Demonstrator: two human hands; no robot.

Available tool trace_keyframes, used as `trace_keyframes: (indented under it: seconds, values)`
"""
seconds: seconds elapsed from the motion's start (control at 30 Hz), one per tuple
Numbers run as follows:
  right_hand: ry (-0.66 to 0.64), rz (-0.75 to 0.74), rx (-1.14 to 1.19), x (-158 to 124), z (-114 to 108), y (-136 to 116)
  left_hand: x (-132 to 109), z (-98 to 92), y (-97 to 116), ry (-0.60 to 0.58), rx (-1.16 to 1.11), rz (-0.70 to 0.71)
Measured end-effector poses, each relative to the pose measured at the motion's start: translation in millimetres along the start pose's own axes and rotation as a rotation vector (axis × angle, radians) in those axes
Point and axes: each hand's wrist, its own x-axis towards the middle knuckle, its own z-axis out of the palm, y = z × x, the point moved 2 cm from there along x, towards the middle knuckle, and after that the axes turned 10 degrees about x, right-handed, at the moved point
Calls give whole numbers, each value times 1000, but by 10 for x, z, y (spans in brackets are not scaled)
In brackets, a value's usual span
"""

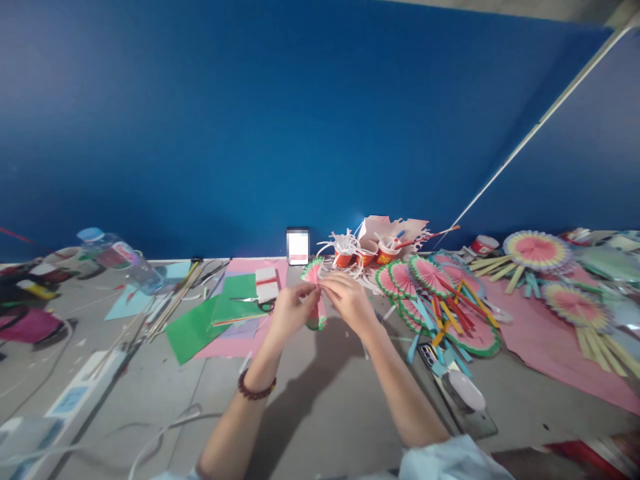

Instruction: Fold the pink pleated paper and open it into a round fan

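Note:
Between my two hands, above the middle of the table, is a pleated paper fan (313, 270), pink with green edges. It is pinched at its middle, and its two ends spread above and below my fingers. My left hand (295, 310) closes on it from the left, thumb and fingertips together. From the right, the fingers of my right hand (347, 300) press on the same spot. My fingertips hide the pinched middle. Left of my hands lie scissors (250, 300) on green paper (235, 293), beside a white pad with a red band (267, 283).
Finished paper fans (433, 275) pile up at the right, near a phone (429, 357). Paper cups (387, 250) with white strips and a lit phone (299, 247) stand along the blue wall. Further left are a plastic bottle (120, 257), thin sticks (173, 307) and a power strip (75, 397).

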Motion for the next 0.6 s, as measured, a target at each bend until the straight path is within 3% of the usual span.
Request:
trace_keyframes:
  seconds: [0.3, 0.6]
  values:
    - [-5, -40, -66, 3, 41, -49, 2, 3, -23, 32, -21, -4]
    - [0, -17, 73, -1, -35, 26, 3, -50, 53, 3, -72, -27]
